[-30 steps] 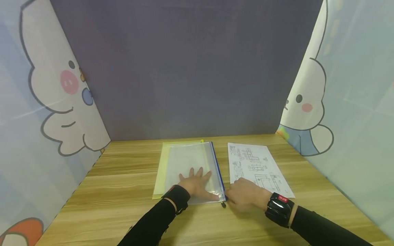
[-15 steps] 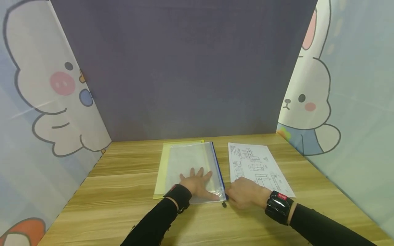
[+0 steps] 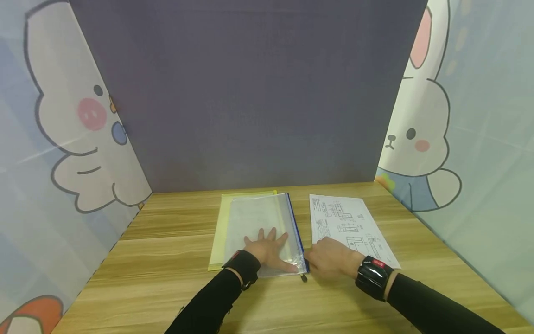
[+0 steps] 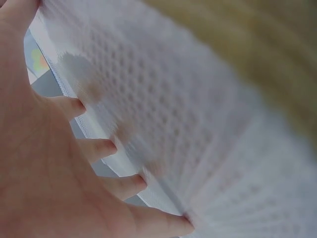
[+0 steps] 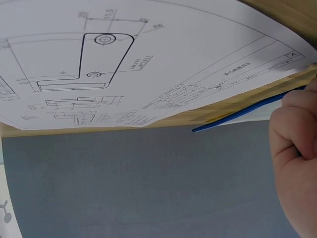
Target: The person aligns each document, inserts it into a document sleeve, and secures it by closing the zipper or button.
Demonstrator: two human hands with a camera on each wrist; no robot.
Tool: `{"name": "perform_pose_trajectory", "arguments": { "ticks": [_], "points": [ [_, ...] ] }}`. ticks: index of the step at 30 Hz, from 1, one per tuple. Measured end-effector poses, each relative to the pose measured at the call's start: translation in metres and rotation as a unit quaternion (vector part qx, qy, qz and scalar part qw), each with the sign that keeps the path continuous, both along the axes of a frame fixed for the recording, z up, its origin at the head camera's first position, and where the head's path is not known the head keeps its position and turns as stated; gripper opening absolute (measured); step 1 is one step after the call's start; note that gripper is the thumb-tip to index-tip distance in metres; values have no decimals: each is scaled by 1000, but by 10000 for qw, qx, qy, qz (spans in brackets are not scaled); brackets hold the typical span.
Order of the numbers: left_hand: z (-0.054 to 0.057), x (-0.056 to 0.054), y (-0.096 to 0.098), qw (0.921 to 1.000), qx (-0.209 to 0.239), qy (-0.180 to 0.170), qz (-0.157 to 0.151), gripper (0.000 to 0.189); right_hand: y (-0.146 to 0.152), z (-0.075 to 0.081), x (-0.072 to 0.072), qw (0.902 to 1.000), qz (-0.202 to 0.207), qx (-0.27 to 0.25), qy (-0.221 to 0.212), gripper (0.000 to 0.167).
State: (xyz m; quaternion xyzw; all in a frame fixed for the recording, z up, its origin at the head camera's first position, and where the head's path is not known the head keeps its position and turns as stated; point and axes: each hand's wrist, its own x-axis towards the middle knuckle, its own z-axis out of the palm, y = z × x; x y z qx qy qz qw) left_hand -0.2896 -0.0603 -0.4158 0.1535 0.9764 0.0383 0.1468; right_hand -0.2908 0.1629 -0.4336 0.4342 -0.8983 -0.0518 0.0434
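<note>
A translucent zipper folder [image 3: 254,213] with a mesh texture and a blue zipper edge along its right side lies on the table. My left hand [image 3: 267,250] rests flat on its lower part, fingers spread; the left wrist view shows the fingertips on the mesh. My right hand [image 3: 327,257], fingers curled, pinches the blue zipper edge [image 5: 242,113] near the folder's bottom right corner. Its fingertips are hidden, so the exact part between them cannot be seen. A small dark tab [image 3: 303,278] lies just below that corner.
Beneath the folder, a yellow-edged folder [image 3: 219,232] sticks out on the left. A white sheet with technical drawings [image 3: 346,222] lies to the right, partly behind my right hand. A grey panel [image 3: 258,93] stands along the back edge of the wooden table [image 3: 167,232].
My right hand has shifted slightly away from me along the blue zipper edge. The left hand stays in place on the folder.
</note>
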Motion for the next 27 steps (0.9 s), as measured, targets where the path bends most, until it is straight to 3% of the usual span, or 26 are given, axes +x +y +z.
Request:
{"name": "perform_pose_trajectory", "arguments": {
  "ticks": [27],
  "points": [
    [1,0,0,10000,-39,-47,54,111,-5,-5,-14,9998,-174,51,108,22]
  ]
}}
